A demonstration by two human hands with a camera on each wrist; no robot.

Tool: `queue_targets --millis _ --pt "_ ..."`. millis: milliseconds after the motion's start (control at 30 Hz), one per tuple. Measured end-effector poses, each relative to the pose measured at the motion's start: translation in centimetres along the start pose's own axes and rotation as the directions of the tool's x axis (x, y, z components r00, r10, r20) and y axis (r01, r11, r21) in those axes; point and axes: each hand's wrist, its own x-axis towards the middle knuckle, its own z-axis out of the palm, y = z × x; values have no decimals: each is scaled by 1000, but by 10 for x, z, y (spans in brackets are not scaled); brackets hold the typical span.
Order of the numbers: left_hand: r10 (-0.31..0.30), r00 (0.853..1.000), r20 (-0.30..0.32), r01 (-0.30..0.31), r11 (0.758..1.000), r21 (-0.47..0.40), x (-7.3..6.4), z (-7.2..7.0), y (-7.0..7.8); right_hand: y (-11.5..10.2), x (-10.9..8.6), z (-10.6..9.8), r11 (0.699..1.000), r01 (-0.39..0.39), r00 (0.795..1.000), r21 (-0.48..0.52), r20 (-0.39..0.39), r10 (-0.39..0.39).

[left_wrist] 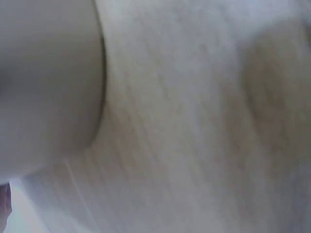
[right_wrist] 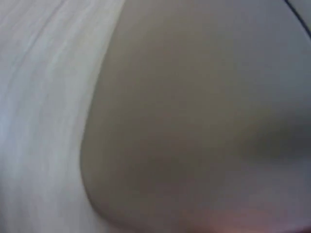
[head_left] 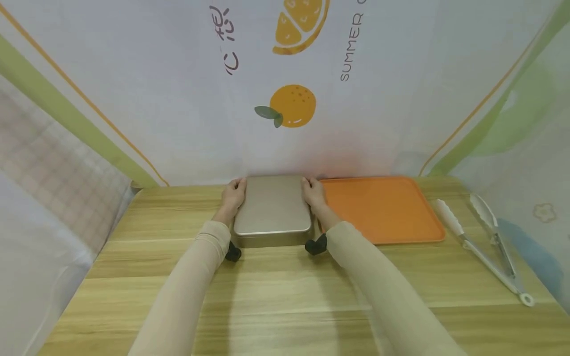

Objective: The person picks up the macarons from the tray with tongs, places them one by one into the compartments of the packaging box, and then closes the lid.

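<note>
A rectangular champagne-coloured metal tin with a flat lid (head_left: pixel 273 205) sits on the wooden table near the back curtain. My left hand (head_left: pixel 233 193) grips its left side toward the far corner, thumb at the lid's edge. On the opposite side my right hand (head_left: pixel 314 193) grips it in the same way, close to the orange tray. The fingers on the tin's outer sides are partly hidden. In the left wrist view, the tin's rounded corner (left_wrist: pixel 48 97) stands beside blurred wood. The tin's wall (right_wrist: pixel 184 97) fills most of the right wrist view.
An orange tray (head_left: pixel 378 210) lies directly right of the tin. Tongs with white tips and handle (head_left: pixel 490 266) lie spread at the table's right side. A white curtain (head_left: pixel 196 123) with orange prints hangs along the back edge. Wooden tabletop (head_left: pixel 276 306) shows in front.
</note>
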Motion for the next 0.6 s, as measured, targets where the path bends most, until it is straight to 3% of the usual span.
queue_targets --millis 33,100,167,233,267,333,400,533,600 --pt "17 1000 -5 -18 999 -31 14 0 -15 1 1 -1 1000 -4 1000 16 26 4" --pt "28 1000 -2 -28 996 -82 41 -1 -43 22 21 1 999 2 999 53 46 -5" --pt "4 999 32 0 995 -100 48 -8 -50 46 41 1 994 57 996 93 58 -63" --pt "-30 999 46 34 995 -92 49 -15 -48 48 43 -6 991 60 994 123 80 -70" --pt "-62 996 71 67 995 -78 35 -21 -33 48 43 -9 990 52 993 132 97 -65" --pt "-75 989 125 80 996 -39 3 -31 -1 26 21 -25 990 25 987 135 156 -46" --pt "-40 986 164 45 999 -29 -16 -41 19 -5 -8 -42 994 -20 976 107 216 -4" --pt "52 962 269 -65 997 40 -35 -52 39 -23 -33 -68 998 37 959 60 277 -52" --pt "123 937 327 -153 986 68 -45 -53 46 -26 -45 -80 993 114 948 16 297 -114"
